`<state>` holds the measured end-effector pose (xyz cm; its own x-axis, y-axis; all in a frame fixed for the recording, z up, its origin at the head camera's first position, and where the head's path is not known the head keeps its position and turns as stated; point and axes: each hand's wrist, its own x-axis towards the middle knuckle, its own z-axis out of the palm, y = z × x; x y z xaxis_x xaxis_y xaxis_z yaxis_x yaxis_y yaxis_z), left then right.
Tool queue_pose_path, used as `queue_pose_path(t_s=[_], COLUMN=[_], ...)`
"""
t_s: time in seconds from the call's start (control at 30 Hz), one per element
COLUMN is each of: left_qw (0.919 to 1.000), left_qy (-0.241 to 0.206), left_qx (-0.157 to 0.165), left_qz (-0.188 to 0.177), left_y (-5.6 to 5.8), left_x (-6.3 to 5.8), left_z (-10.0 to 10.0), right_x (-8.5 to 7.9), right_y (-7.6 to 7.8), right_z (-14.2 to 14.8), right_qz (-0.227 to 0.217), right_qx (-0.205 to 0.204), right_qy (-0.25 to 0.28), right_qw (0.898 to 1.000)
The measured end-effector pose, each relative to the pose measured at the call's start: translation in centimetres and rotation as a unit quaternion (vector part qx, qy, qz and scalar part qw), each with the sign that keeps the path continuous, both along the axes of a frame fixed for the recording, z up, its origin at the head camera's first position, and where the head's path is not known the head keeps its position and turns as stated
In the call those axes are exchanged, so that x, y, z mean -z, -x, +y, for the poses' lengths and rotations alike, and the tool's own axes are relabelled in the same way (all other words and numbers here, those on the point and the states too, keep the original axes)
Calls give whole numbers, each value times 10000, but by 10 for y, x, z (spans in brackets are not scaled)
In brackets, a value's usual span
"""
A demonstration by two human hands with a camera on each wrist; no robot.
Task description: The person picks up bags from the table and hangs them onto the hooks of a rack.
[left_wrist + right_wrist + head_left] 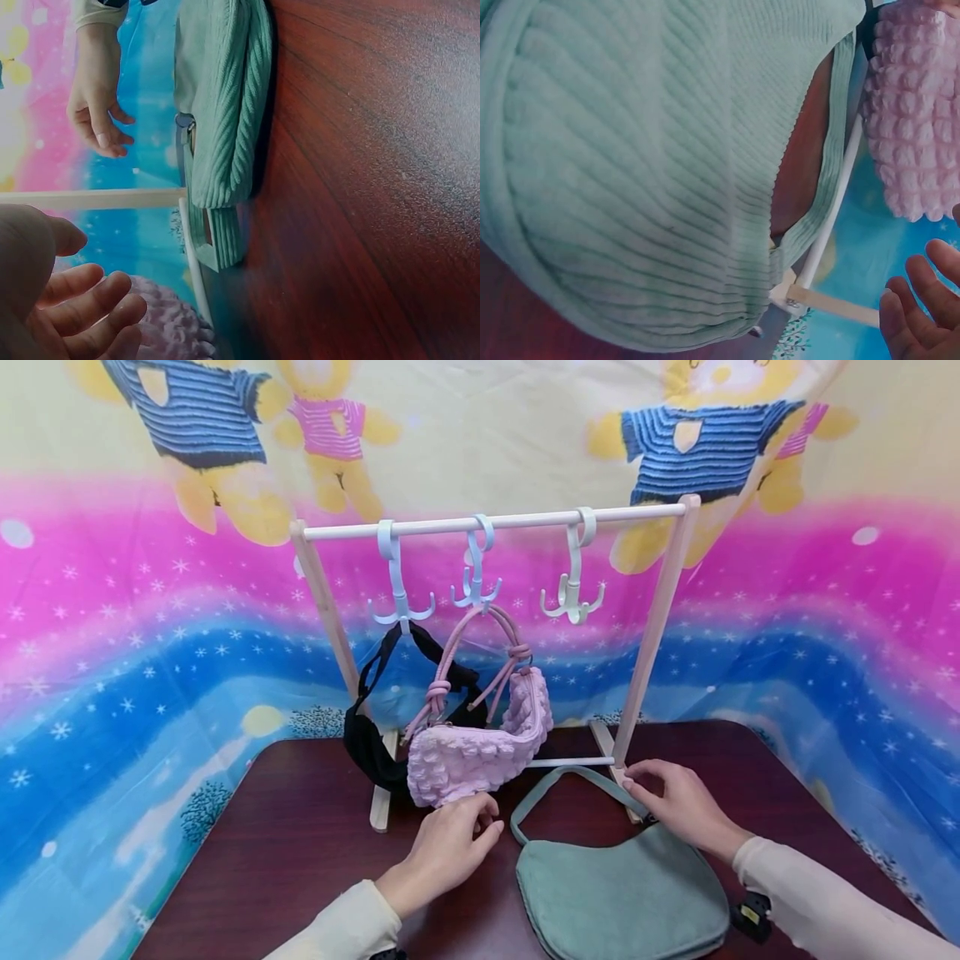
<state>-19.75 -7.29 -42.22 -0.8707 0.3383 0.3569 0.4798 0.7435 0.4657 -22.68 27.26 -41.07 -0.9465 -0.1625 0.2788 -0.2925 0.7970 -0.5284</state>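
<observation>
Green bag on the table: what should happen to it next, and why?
Probably lift the green bag by its strap: it rests on the table, the rightmost hook holds no bag, and the black bag and pink bag hang from the other hooks.

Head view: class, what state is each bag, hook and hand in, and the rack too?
Black bag, hanging from left hook
Pink bag, hanging from middle hook
Green bag, resting on the table, strap unhooked
Left hook, in use
Middle hook, in use
Right hook, bare
Rack, upright
Left hand, fingers loosely curled, holding nothing
Right hand, above the table, holding nothing
</observation>
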Motion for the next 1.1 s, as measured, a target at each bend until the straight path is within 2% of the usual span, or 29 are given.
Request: queue_pose_path(t_s=[0.53, 1.1], left_qw=[9997, 9997], left_qy=[5, 96], left_qx=[-26, 58], left_qz=[-258, -196], left_y=[5, 10], left_x=[10, 26], left_z=[5, 10], right_x=[7, 12], right_y=[1, 4], right_z=[8, 14], right_qz=[85, -142], right_qx=[48, 76], right_qy=[-172, -253], right_qw=[9998, 9996])
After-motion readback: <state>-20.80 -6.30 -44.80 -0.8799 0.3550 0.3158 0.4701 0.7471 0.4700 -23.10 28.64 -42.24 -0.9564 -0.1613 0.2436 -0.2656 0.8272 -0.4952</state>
